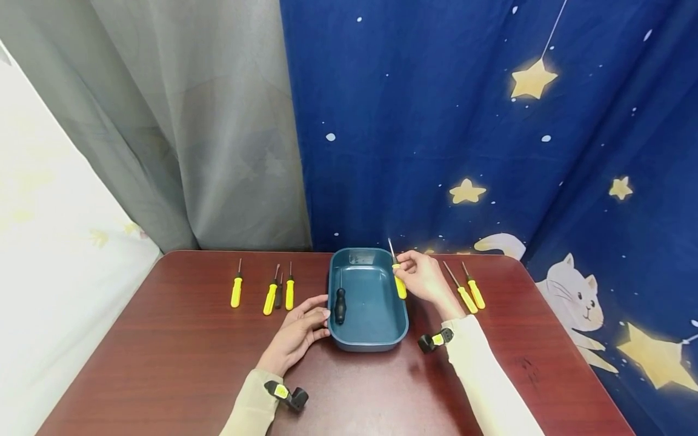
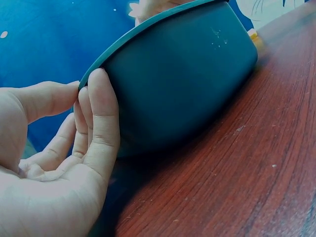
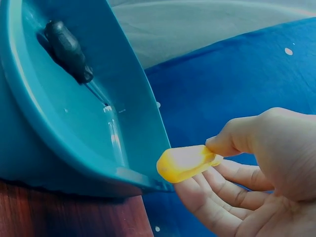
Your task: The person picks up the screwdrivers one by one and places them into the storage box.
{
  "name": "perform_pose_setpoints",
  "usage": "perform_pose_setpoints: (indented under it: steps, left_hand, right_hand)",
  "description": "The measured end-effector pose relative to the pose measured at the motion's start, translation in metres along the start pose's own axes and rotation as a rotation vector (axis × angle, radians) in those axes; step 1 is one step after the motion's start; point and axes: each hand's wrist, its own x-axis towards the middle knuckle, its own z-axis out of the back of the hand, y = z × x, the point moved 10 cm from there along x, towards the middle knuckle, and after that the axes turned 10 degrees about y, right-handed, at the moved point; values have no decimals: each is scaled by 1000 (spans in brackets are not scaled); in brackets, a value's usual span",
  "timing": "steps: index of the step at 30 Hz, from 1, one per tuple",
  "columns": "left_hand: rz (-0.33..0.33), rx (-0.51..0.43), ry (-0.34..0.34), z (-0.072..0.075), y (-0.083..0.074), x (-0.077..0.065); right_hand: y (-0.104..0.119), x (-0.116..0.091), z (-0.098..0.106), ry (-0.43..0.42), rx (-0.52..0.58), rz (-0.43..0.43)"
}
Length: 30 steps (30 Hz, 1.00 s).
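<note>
A blue plastic bin (image 1: 368,347) stands on the table, with a black-handled screwdriver (image 1: 340,306) lying inside along its left side. My left hand (image 1: 297,332) holds the bin's left side; in the left wrist view its thumb meets the rim and its fingers (image 2: 103,103) touch the outer wall. Over the bin's right rim, my right hand (image 1: 422,277) pinches a yellow-handled screwdriver (image 1: 400,286) between thumb and fingers, shaft pointing away and up. In the right wrist view the yellow handle (image 3: 187,163) shows near the rim, and its shaft is hidden.
Left of the bin lie several screwdrivers: a yellow one (image 1: 236,292) farthest out, two more yellow ones (image 1: 270,298) and a dark one (image 1: 279,295) between them. Two yellow screwdrivers (image 1: 468,300) lie right of my right hand. Curtains (image 1: 382,151) hang behind the table's back edge.
</note>
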Motion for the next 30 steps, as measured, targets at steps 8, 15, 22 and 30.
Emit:
perform_pose_setpoints:
  steps: [8,15,22,30]
  left_hand:
    - [-1,4,3,-2,-3,1]
    - [10,-7,-4,1,-1,1]
    - [3,-6,6,0,0,1]
    - [0,-12,6,0,0,0]
  right_hand:
    - [5,3,-8,50,41,-14]
    - [9,9,-19,120,102,-40]
    - [12,15,-30,183,140,-64]
    - [15,19,-43,255,133,-75]
